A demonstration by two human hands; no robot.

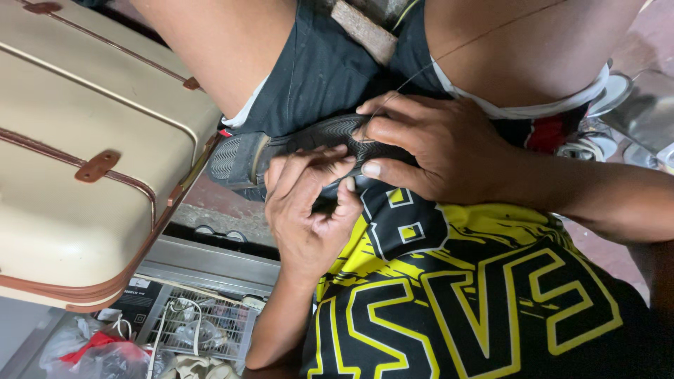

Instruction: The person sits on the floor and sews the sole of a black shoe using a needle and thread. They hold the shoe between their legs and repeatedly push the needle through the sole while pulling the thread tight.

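**Both hands on a dark shoe held in the lap**

The shoe [295,151] lies across the person's lap, sole up and toward the camera, its grey ridged tread showing, resting against black shorts [316,70] between the bare thighs. The left hand [309,207] clamps the shoe from below, fingers curled over the sole's edge and thumb pressed beside them. The right hand [432,151] closes over the other end, thumb along the rim and fingertips pinched at the sole, where a thin thread [449,50] runs up taut across the thigh. The two hands sit just beside each other, nearly touching.

A cream suitcase [84,154] with brown straps stands close on the left. Below it are a wire basket [210,326] and a clear plastic bag [91,354]. The person's shirt [477,295] is black and yellow
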